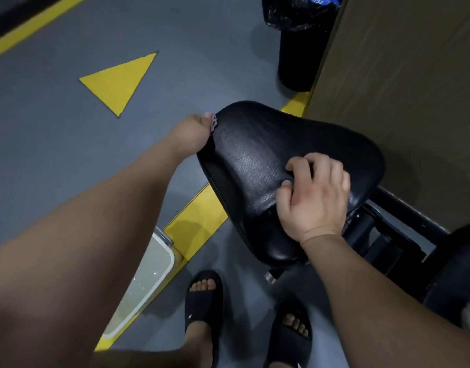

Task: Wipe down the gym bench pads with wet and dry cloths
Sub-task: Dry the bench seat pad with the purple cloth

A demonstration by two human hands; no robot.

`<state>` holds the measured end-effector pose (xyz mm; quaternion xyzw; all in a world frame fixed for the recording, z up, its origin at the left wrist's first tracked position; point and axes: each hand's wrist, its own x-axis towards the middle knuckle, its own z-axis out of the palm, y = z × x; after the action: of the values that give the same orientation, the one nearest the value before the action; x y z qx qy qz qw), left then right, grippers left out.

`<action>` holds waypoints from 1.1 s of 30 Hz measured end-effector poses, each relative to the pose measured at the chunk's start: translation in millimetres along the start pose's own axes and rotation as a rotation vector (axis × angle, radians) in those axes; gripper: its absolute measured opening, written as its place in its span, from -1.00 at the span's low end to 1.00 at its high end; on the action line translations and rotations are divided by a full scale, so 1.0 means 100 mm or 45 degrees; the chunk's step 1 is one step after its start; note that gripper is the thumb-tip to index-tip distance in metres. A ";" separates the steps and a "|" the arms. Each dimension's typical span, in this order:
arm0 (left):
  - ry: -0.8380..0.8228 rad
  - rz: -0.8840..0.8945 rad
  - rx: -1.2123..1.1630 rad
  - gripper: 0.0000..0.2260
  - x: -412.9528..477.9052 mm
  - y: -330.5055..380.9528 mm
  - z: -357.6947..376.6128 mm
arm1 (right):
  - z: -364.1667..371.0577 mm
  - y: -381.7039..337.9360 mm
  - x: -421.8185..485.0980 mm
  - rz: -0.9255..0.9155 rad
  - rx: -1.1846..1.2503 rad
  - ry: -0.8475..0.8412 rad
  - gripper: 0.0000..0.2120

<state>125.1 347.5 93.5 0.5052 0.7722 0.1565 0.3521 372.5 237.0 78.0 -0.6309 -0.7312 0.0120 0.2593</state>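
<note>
the left hand [195, 134] grips a pink cloth [214, 125] on the seat pad's [255, 155] edge; the right hand [312, 193] rests curled, holding nothing. wiping looks underway.

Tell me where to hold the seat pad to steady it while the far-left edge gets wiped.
Probably the near right part of the seat pad, from above, where the right hand already presses with curled fingers. The top there is broad and clear of the left hand, which works a pinkish cloth on the far-left edge.

Black seat pad [268, 160], grey floor [56, 134], yellow triangle [119, 81], black sandals [202, 301]
</note>
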 end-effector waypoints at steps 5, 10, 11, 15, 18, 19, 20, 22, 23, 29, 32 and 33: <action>0.059 0.092 -0.367 -0.65 -0.17 -0.20 0.08 | 0.01 0.00 -0.01 -0.015 -0.006 0.003 -0.76; 0.145 -0.079 -0.490 -0.68 -0.35 -0.26 0.19 | 0.02 0.01 -0.02 -0.027 -0.019 0.031 -0.76; 0.164 -0.101 -0.527 -0.68 -0.41 -0.27 0.21 | 0.03 0.01 -0.03 -0.030 -0.023 0.038 -0.76; 0.202 -0.247 -0.804 -0.67 -0.70 -0.31 0.43 | 0.02 -0.01 -0.04 -0.029 -0.020 0.057 -0.76; 0.239 -0.352 -1.081 -0.71 -0.93 -0.39 0.68 | 0.02 -0.02 -0.05 -0.027 -0.042 0.071 -0.76; 0.265 -0.384 -1.148 -0.70 -0.98 -0.42 0.77 | 0.02 -0.02 -0.05 -0.028 -0.044 0.079 -0.77; 0.285 -0.409 -1.200 -0.70 -1.05 -0.45 0.85 | 0.03 -0.02 -0.04 -0.029 -0.045 0.088 -0.77; 0.278 -0.461 -1.251 -0.65 -1.22 -0.43 0.98 | 0.02 -0.02 -0.05 -0.032 -0.045 0.103 -0.77; 0.253 -0.482 -1.247 -0.60 -1.34 -0.39 1.01 | 0.02 -0.02 -0.05 -0.032 -0.045 0.109 -0.77; 0.261 -0.481 -1.137 -0.68 -2.10 -0.10 1.22 | 0.03 -0.01 -0.07 -0.046 -0.062 0.113 -0.76; 0.303 -0.443 -1.165 -0.70 -2.32 0.00 1.36 | 0.03 -0.02 -0.07 -0.049 -0.050 0.124 -0.76; 0.316 -0.435 -1.180 -0.72 -2.33 0.01 1.35 | 0.03 -0.02 -0.07 -0.047 -0.046 0.124 -0.76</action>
<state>277.4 124.8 88.9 0.1399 0.7293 0.4817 0.4653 369.8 231.3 73.7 -0.6218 -0.7292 -0.0365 0.2833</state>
